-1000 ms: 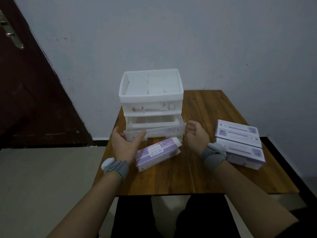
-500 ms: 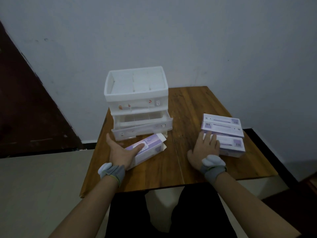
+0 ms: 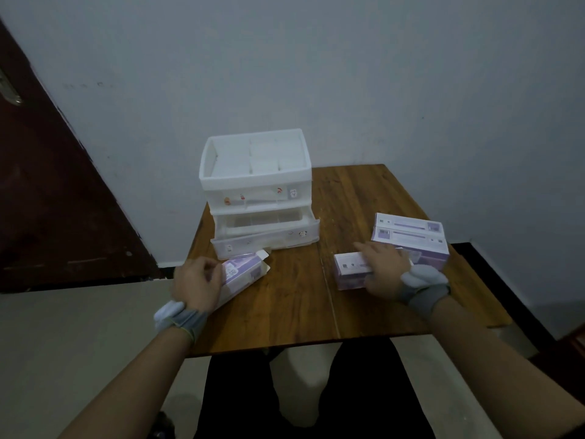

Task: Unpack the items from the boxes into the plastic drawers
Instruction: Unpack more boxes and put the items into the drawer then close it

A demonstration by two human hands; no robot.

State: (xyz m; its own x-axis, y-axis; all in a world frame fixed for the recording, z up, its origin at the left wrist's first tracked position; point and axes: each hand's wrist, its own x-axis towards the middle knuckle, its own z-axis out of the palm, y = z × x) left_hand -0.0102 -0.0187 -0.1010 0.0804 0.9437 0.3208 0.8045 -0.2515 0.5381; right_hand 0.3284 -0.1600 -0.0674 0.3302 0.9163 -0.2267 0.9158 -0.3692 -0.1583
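Left hand [image 3: 198,285] grips the opened purple box [image 3: 243,274] near the counter's [image 3: 294,299] left edge, just before the plastic drawers [image 3: 256,185], whose lower drawer [image 3: 266,242] is pulled out. Right hand [image 3: 386,270] clasps a closed purple box [image 3: 349,267] beside the stacked boxes [image 3: 411,239]. Bare wood between the hands.

Boxes: four in all.
Open box [image 3: 242,274]: one, at 8 o'clock on the table [image 3: 294,305].
Shut boxes: three, at 3 o'clock; a pile of two [image 3: 411,239] and one front box [image 3: 349,269].
Drawer unit [image 3: 218,213]: one, at 11 o'clock.
Drawers: two, the upper drawer [image 3: 256,198] and the lower drawer [image 3: 266,243].
Top tray [image 3: 253,179]: one.
Hands: two, the left hand [image 3: 196,283] gripping the open box, the right hand [image 3: 384,270] holding the front box.
Wristbands: two, left wristband [image 3: 186,321] and right wristband [image 3: 424,296].
Table: one.
Door [image 3: 47,201]: one, at 9 o'clock.
Stickers on the drawers: too small to count.
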